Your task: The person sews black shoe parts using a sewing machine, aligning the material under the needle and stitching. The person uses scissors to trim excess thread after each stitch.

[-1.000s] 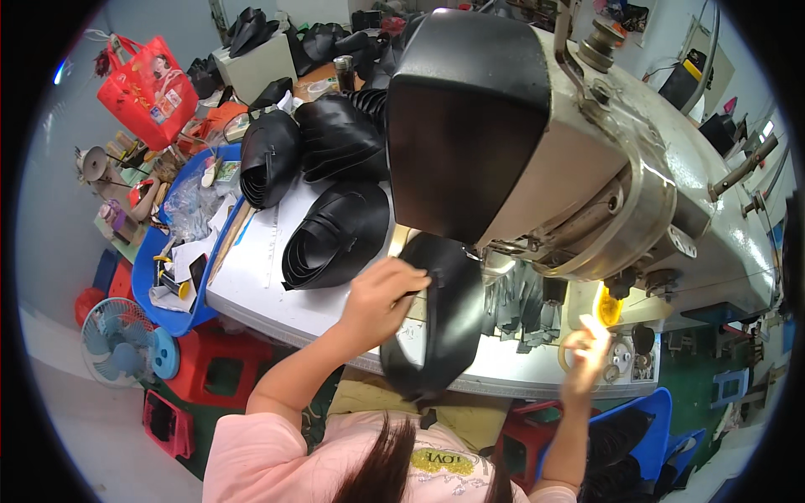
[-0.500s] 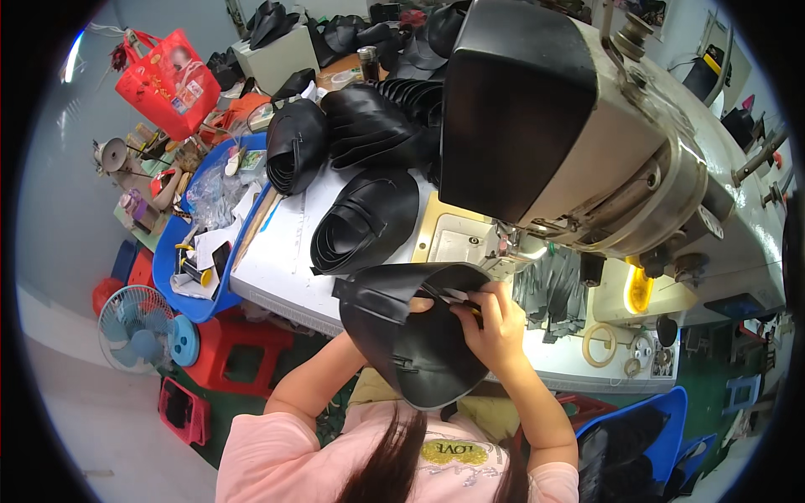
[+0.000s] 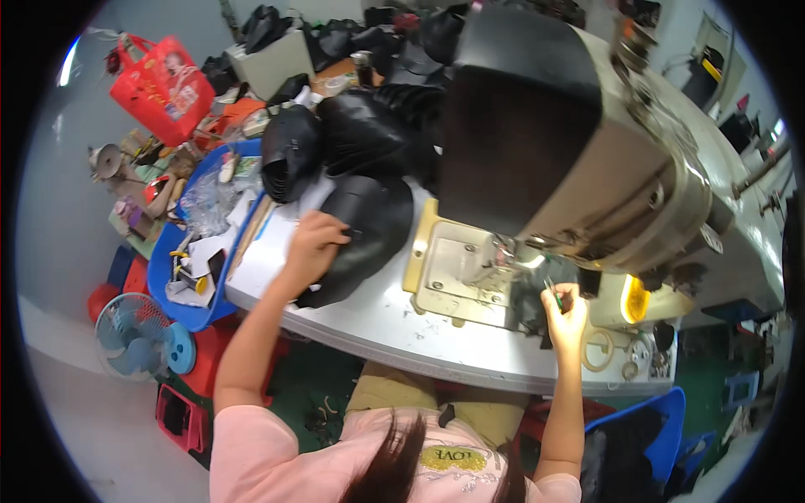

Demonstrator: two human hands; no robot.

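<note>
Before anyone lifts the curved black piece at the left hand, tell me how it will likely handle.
The curved black piece probably flexes but keeps some shape, since it holds a smooth bend. Its sheen suggests it may be slightly slippery. Pushed, it could rock, given its rounded form.

One short word can be read in the near middle of the scene: it stands in dark capital letters on a gold-yellow patch (image 3: pixel 453 458), which is on the front of the pink shirt (image 3: pixel 285 465). At the far left, the red bag (image 3: pixel 138 92) carries some small yellowish and pale print, but this print is too blurred for reading.
</note>
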